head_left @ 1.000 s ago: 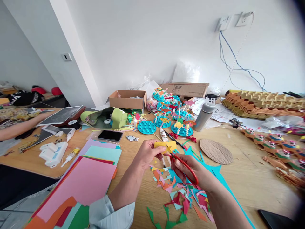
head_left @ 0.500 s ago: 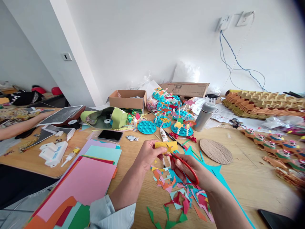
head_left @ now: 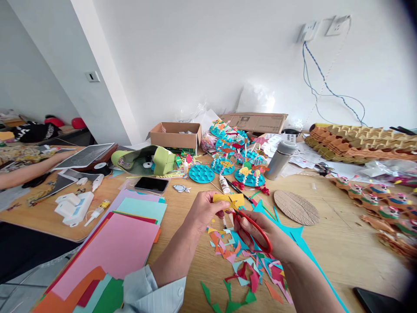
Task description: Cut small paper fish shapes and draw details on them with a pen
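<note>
Pinching yellow paper [head_left: 224, 198], perhaps part-cut, is the left hand [head_left: 205, 209] — the right hand [head_left: 263, 222] grips red-handled scissors [head_left: 267, 243]

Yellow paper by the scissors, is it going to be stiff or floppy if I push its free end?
The yellow paper probably flexes readily, since it looks thin. With the left grip pinching one end, the free end would likely bend away. It may also tear more easily where the red-handled scissors meet it.
</note>
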Action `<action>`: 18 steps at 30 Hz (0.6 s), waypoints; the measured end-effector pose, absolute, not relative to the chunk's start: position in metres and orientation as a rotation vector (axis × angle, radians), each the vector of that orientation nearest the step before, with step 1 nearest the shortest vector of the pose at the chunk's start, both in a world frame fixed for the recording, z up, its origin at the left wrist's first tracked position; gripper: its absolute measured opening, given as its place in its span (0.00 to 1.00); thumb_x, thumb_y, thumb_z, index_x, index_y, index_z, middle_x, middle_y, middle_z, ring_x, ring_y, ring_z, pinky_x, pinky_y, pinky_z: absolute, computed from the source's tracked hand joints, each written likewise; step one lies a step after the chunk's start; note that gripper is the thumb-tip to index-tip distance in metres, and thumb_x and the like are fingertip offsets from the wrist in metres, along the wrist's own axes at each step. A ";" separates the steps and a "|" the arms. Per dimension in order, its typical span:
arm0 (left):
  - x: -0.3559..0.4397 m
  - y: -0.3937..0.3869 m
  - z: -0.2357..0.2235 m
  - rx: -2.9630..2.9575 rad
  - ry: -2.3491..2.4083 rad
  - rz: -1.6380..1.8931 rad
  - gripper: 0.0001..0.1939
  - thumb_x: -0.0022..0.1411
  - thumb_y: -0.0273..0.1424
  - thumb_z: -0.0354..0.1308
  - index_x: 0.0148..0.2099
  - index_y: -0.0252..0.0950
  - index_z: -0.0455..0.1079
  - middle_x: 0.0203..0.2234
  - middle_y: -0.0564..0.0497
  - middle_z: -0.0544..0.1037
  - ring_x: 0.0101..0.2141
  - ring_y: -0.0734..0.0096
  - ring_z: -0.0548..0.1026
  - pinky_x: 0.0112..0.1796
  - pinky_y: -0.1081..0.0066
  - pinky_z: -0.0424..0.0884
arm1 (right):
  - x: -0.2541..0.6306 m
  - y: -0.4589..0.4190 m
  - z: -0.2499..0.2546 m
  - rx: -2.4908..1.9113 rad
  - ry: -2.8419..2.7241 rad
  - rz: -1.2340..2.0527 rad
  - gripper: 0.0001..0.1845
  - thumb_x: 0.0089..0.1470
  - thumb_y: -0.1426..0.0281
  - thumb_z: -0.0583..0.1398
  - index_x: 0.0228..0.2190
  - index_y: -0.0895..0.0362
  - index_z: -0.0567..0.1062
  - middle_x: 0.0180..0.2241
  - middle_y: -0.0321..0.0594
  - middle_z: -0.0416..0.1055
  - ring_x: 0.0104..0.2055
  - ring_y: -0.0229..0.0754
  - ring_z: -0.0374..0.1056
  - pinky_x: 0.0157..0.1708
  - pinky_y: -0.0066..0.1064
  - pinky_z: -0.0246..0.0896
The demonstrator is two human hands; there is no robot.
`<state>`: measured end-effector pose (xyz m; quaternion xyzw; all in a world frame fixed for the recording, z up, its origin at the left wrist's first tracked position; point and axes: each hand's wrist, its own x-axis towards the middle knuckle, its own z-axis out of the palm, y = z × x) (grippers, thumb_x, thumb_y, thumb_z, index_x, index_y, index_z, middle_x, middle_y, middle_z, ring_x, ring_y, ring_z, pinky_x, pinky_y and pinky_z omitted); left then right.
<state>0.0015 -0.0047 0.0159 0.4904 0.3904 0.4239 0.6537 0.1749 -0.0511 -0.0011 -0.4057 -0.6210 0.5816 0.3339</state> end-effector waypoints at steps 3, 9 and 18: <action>0.002 -0.004 0.014 1.106 0.876 0.965 0.11 0.42 0.34 0.63 0.27 0.31 0.71 0.20 0.49 0.76 0.18 0.77 0.68 0.21 0.76 0.61 | 0.175 -0.051 -0.001 -1.070 -1.621 1.523 0.27 0.55 0.44 0.54 0.28 0.57 0.65 0.16 0.31 0.60 0.17 0.32 0.53 0.15 0.25 0.46; 0.001 -0.002 0.011 1.104 0.861 0.963 0.10 0.43 0.33 0.63 0.27 0.31 0.71 0.20 0.49 0.76 0.18 0.77 0.67 0.21 0.76 0.62 | 0.175 -0.050 -0.001 -1.061 -1.626 1.520 0.27 0.55 0.44 0.54 0.28 0.57 0.65 0.16 0.30 0.60 0.17 0.32 0.53 0.15 0.25 0.45; 0.002 -0.002 0.011 1.104 0.850 0.968 0.10 0.43 0.34 0.63 0.26 0.32 0.71 0.20 0.49 0.76 0.18 0.77 0.67 0.22 0.76 0.62 | 0.175 -0.051 0.000 -1.073 -1.616 1.523 0.27 0.54 0.43 0.54 0.28 0.56 0.65 0.16 0.30 0.60 0.16 0.32 0.53 0.15 0.25 0.46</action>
